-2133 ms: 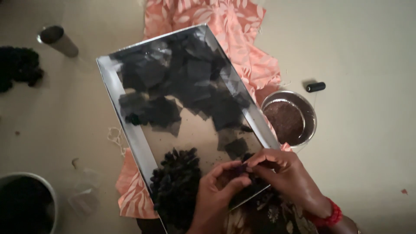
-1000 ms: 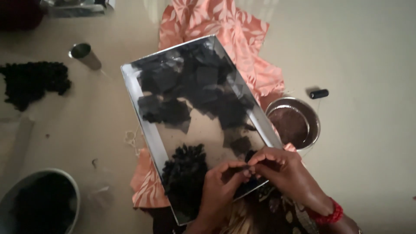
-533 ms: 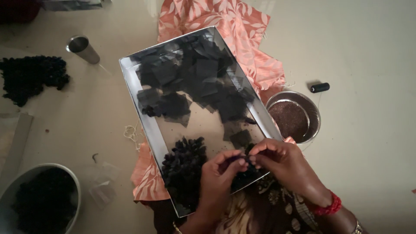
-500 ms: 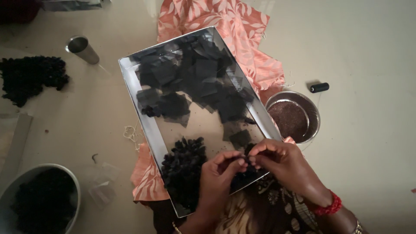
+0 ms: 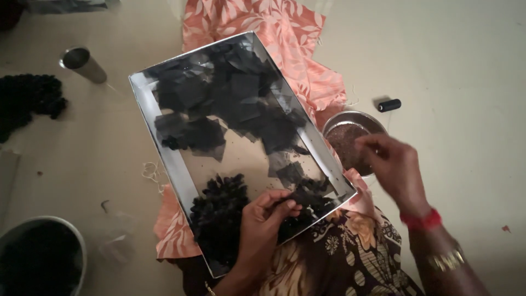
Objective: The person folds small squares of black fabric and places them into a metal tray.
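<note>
Your left hand (image 5: 266, 216) pins a small black net bundle (image 5: 293, 204) at the tray's near corner while your right hand (image 5: 392, 164) reaches over the steel bowl (image 5: 350, 140).

The left fingers pinch the gathered net against the steel tray (image 5: 164, 145), likely to keep its folds from springing open. The right fingers curl loosely above the bowl's brown grains; whether they hold anything, you cannot tell. Cut black net squares (image 5: 235, 104) lie spread at the tray's far end, and finished dark bundles (image 5: 219, 216) are heaped just beside your left hand. The tray rests tilted on your lap, over the orange patterned cloth (image 5: 274, 33).
</note>
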